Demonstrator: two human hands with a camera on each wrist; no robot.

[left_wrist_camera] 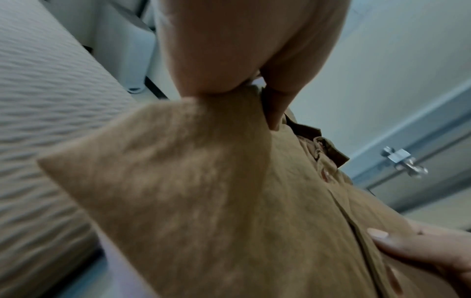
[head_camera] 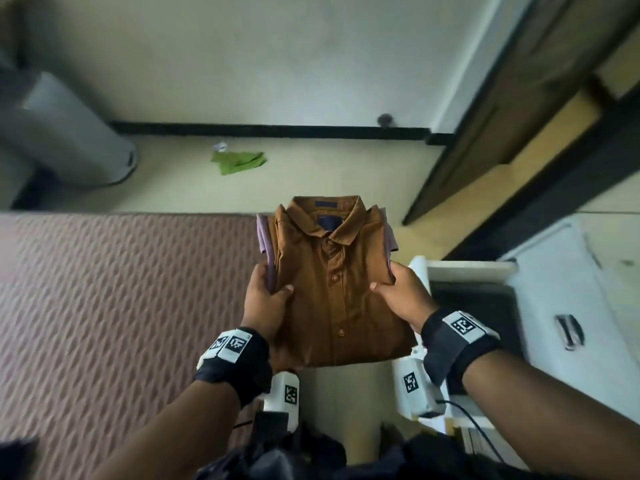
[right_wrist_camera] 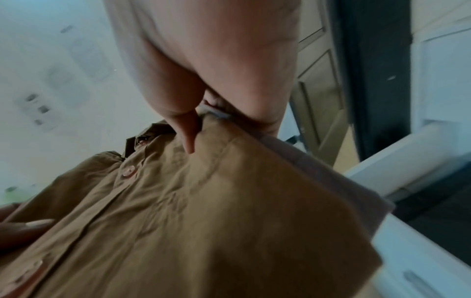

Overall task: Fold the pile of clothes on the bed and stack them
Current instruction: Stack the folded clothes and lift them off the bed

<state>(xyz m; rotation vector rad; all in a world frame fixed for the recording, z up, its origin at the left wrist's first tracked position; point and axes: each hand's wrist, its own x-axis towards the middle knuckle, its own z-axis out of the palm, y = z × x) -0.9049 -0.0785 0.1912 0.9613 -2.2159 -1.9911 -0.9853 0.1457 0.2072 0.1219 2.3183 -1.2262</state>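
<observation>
- Brown shirt (head_camera: 332,289), head view: folded, collar away from the person, buttoned placket up the middle. It lies on top of a folded purple garment (head_camera: 264,237) whose edges show at both sides. The stack is held in the air, between the bed (head_camera: 114,306) on the left and a white cabinet (head_camera: 568,289) on the right.
- Left hand (head_camera: 266,299) grips the stack's left edge, thumb on top of the brown cloth, fingers underneath. Right hand (head_camera: 401,296) grips the right edge the same way.
- Green cloth (head_camera: 239,161) lies on the floor (head_camera: 311,178) near the wall; a door (head_camera: 512,109) stands at the right.
- Left wrist view: the thumb presses on the brown cloth; the fingers below are hidden by the fold. A near corner of the shirt juts out. The right thumb shows at the lower right, flat on the placket side.
- Right wrist view: the thumb lies on the brown shirt close to the collar, and the purple edge (right_wrist_camera: 331,167) runs beneath. The left thumb tip shows at the lower left.
</observation>
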